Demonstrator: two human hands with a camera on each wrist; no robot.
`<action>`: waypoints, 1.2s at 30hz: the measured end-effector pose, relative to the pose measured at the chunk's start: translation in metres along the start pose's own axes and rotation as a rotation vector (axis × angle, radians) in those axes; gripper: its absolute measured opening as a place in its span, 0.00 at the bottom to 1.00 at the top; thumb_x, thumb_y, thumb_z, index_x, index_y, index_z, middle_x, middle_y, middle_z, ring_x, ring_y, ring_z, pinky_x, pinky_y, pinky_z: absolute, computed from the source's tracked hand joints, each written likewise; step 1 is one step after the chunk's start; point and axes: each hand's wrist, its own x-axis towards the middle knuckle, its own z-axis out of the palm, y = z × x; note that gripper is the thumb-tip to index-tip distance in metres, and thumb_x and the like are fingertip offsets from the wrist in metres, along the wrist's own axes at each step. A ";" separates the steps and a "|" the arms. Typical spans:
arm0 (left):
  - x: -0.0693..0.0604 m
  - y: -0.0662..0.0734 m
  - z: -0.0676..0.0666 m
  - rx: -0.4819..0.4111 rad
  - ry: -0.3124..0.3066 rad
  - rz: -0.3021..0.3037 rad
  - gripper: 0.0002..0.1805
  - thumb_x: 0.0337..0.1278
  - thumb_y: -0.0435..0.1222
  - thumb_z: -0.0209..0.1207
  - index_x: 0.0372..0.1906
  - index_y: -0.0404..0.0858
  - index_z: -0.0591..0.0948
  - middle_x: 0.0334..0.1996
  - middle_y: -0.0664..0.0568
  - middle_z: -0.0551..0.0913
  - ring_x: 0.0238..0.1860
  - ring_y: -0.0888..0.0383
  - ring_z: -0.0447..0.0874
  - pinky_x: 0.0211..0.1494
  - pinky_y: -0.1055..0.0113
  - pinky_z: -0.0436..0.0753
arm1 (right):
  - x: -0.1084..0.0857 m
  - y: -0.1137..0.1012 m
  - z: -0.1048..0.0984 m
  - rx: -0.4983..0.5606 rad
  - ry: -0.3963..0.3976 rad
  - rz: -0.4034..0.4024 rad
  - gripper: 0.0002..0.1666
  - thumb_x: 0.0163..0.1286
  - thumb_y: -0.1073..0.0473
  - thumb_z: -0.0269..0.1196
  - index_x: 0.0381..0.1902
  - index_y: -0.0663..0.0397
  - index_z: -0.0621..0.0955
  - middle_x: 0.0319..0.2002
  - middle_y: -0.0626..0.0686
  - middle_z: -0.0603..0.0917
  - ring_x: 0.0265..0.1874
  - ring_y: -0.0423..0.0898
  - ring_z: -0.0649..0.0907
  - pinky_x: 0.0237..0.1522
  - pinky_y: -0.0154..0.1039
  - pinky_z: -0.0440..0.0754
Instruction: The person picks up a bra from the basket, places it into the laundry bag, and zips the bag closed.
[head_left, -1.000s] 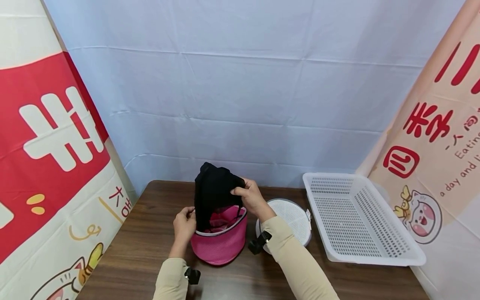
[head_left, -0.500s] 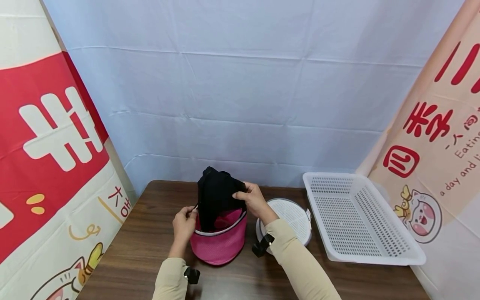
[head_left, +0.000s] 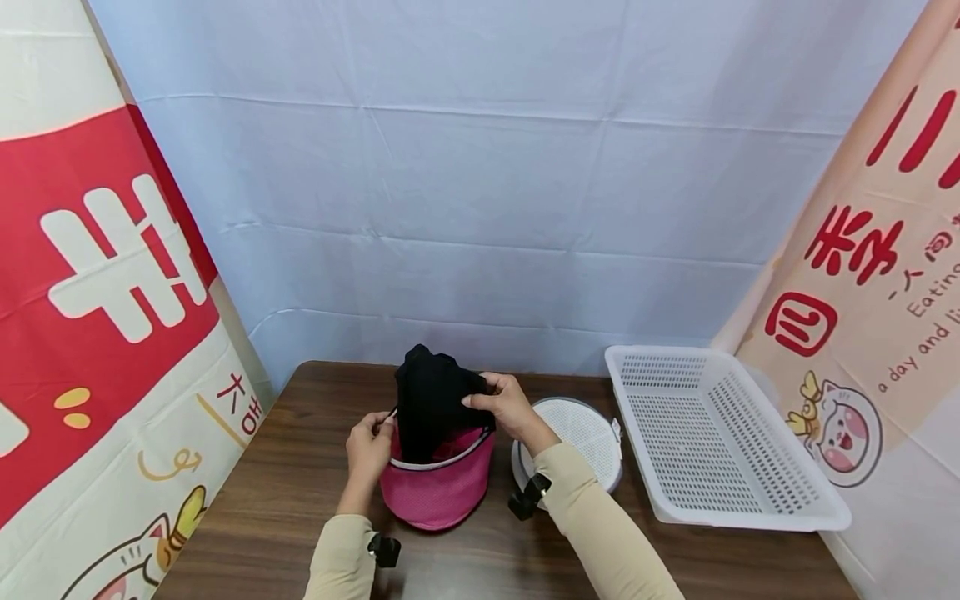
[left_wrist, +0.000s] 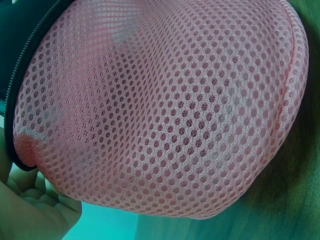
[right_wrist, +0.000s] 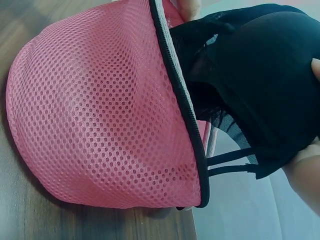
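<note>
A pink mesh laundry bag [head_left: 437, 495] stands on the wooden table with its zipped mouth open. Half inside it is a black bra [head_left: 435, 396], its upper part above the rim. My left hand [head_left: 369, 448] pinches the bag's rim at the left; in the left wrist view curled fingers show beside the black zip edge. My right hand [head_left: 513, 407] holds the bra at its right side, thumb in front. In the right wrist view a smooth cup of the bra [right_wrist: 272, 75] and two thin straps show, the straps running down into the bag mouth. The bra's lower part is hidden by the bag.
Close to the right forearm lies a round white mesh-topped item [head_left: 581, 433] with a grey edge. Farther right is a white perforated plastic basket [head_left: 750, 523]. The brown wooden table [head_left: 277, 500] ends at a pale cloth backdrop [head_left: 480, 208].
The bra has sunk lower into the bag, and its top has shifted slightly right. My right hand has moved down a little with it. The left hand stays at the rim.
</note>
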 end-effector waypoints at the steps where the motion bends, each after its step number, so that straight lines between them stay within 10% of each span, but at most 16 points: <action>1: 0.000 0.000 0.000 -0.001 0.000 0.000 0.08 0.58 0.32 0.56 0.38 0.33 0.83 0.25 0.50 0.79 0.29 0.53 0.73 0.35 0.61 0.70 | -0.002 -0.003 0.001 -0.012 -0.006 0.008 0.12 0.50 0.75 0.65 0.28 0.54 0.82 0.28 0.52 0.82 0.28 0.42 0.81 0.31 0.34 0.78; 15: -0.002 0.002 0.001 -0.003 0.004 0.012 0.07 0.59 0.31 0.57 0.38 0.33 0.83 0.25 0.50 0.78 0.28 0.54 0.73 0.35 0.61 0.71 | -0.014 -0.025 0.015 -0.280 -0.084 -0.047 0.09 0.50 0.77 0.66 0.30 0.78 0.78 0.27 0.48 0.81 0.27 0.39 0.76 0.31 0.32 0.74; 36: -0.002 0.003 0.002 -0.035 -0.018 -0.015 0.07 0.60 0.32 0.55 0.36 0.33 0.82 0.27 0.49 0.77 0.31 0.52 0.73 0.37 0.61 0.71 | -0.010 -0.001 0.032 -0.770 -0.138 -0.261 0.08 0.47 0.71 0.69 0.27 0.57 0.84 0.28 0.48 0.82 0.29 0.42 0.78 0.33 0.40 0.78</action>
